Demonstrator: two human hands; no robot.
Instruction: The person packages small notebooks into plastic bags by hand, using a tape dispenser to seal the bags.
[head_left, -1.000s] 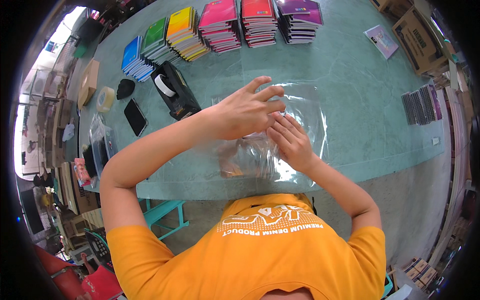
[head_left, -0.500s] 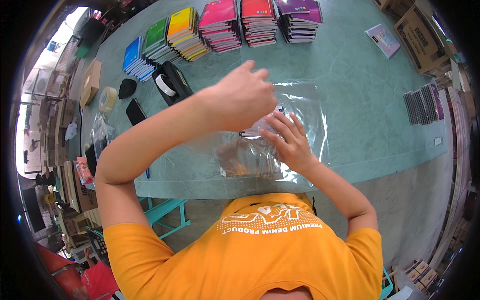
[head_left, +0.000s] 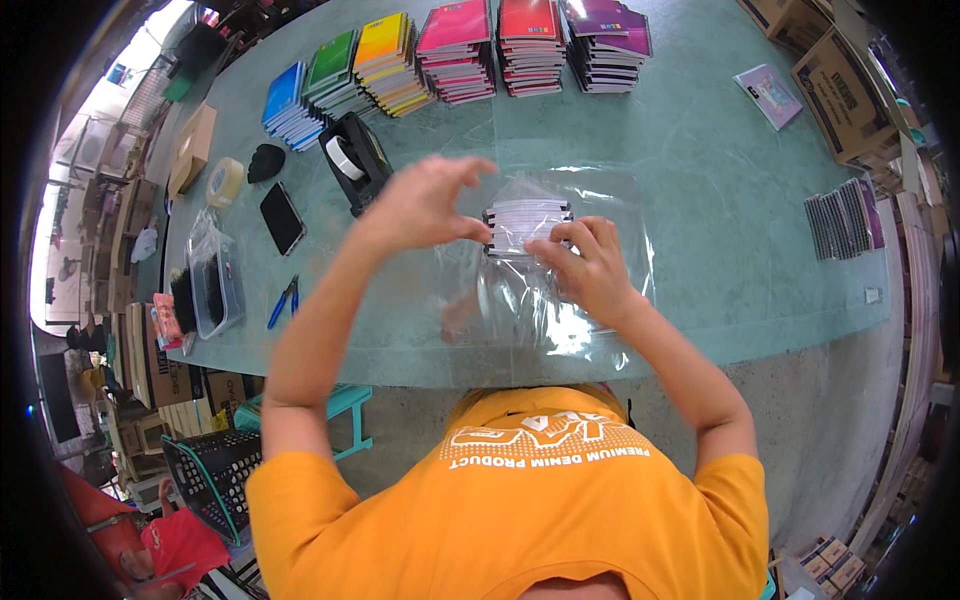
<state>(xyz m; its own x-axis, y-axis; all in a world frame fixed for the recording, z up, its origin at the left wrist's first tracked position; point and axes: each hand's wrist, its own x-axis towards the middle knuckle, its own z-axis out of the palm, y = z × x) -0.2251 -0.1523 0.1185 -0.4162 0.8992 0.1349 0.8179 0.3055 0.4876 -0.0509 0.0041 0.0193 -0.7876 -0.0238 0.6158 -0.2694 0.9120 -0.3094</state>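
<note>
A small stack of notebooks [head_left: 525,216], page edges facing up, lies wrapped in a clear plastic sheet [head_left: 622,235] on the table in front of me. My left hand [head_left: 425,205] is just left of the stack, thumb and fingers apart and slightly blurred, holding nothing that I can see. At the stack's right side, my right hand [head_left: 592,262] has its fingers bent and its thumb and forefinger drawn together on the plastic over the notebooks. Shiny folds of the plastic spread below the right hand toward the table's near edge.
Notebook stacks in several colours, including a pink stack [head_left: 455,50], line the far side. Leftward are a tape dispenser [head_left: 358,165], phone [head_left: 283,218], tape roll [head_left: 225,183], pliers [head_left: 284,300] and plastic container [head_left: 217,290]. Rightward stand spiral notebooks [head_left: 845,218] and a cardboard box [head_left: 842,95].
My left hand has moved left and down from above the stack, its fingers now spread, uncovering the notebooks. My right hand's fingers went from spread to bent together on the plastic.
</note>
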